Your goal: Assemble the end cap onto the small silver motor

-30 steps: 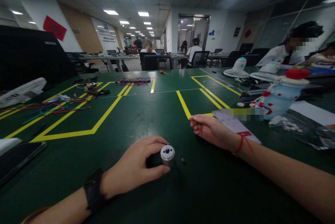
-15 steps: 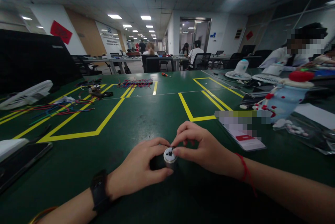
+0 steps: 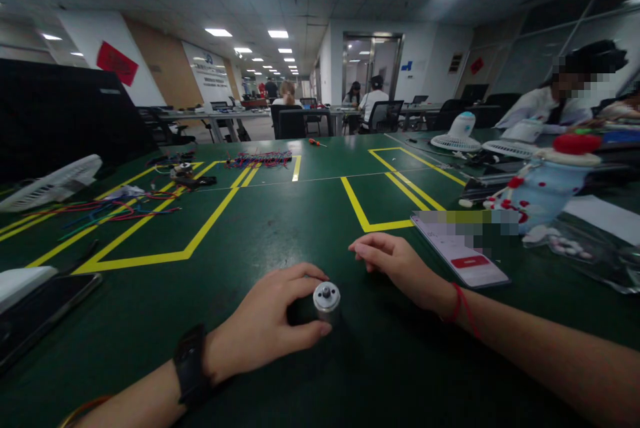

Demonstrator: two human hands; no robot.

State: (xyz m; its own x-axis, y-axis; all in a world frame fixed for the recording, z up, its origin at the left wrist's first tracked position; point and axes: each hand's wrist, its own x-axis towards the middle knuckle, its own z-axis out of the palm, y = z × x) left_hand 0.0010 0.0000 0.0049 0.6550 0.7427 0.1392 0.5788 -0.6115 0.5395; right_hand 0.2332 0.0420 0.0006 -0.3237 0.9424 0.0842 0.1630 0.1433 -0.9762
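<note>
A small silver cylindrical motor (image 3: 327, 301) stands upright on the green table (image 3: 280, 215), its shaft and two dark holes facing up. My left hand (image 3: 273, 313) curves round its left side, thumb and fingers against it. To the right and a little beyond the motor, my right hand (image 3: 387, 255) hovers off it with fingertips pressed together; whether something tiny is between them is too small to make out.
A phone (image 3: 465, 255) lies beside my right wrist, with a blue cup (image 3: 550, 188) behind it. Wires (image 3: 125, 205) and a white fan (image 3: 53, 181) are at the left. An orange screwdriver (image 3: 316, 143) lies at the far edge. People sit beyond.
My right hand has drawn away from the motor's top, to the right, uncovering the top face. My left hand has stayed at the motor.
</note>
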